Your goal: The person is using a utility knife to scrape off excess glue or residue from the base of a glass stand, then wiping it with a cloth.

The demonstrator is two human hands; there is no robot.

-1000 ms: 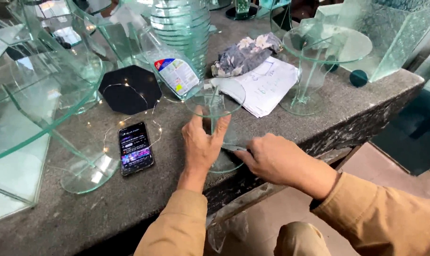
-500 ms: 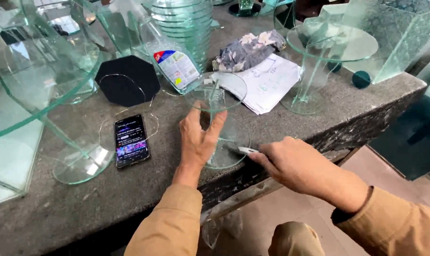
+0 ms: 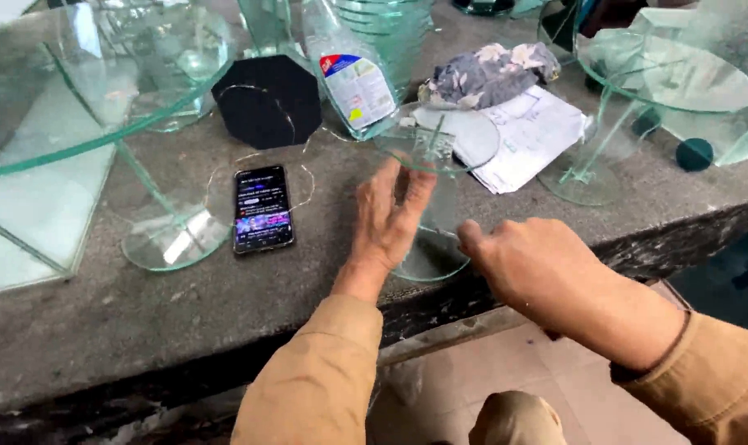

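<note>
The grey desk (image 3: 127,313) carries a small glass stand (image 3: 434,198) at its front edge, upright, long axis vertical; the left hand (image 3: 390,218), grip wide, lies flat against its stem; the right hand (image 3: 526,264), grip narrow, touches its round base; a phone (image 3: 262,208) lies left.

Clear glossy glass stand (image 3: 434,206); rough (matt) stone bench (image 3: 143,313)
</note>
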